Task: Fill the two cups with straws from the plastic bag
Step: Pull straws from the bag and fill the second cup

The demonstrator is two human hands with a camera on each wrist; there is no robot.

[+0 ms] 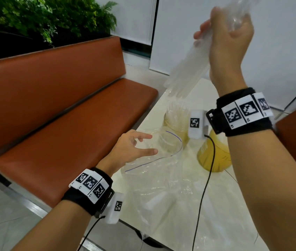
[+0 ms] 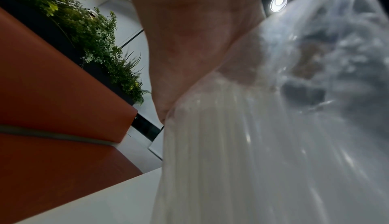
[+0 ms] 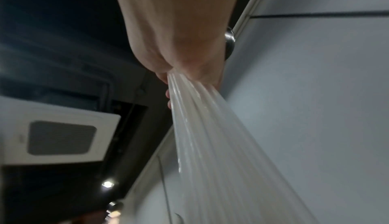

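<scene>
My right hand (image 1: 225, 33) is raised high above the table and grips a bundle of translucent white straws (image 1: 189, 69) near their upper ends; the bundle (image 3: 210, 144) slants down and to the left. A clear zip plastic bag (image 1: 161, 187) lies on the table, and my left hand (image 1: 136, 147) holds its mouth open, thumb and forefinger spread. In the left wrist view the bag (image 2: 273, 144) drapes over my palm (image 2: 189, 36). Two yellowish cups stand beyond the bag: the far cup (image 1: 174, 124) has several straws in it, the near cup (image 1: 218, 160) is partly hidden by my right wrist.
The cream table (image 1: 152, 116) is narrow, with an orange bench (image 1: 62, 105) along its left and green plants (image 1: 34, 19) behind that. A black cable (image 1: 203, 187) hangs from my right wristband across the bag. White wall panels stand at the back.
</scene>
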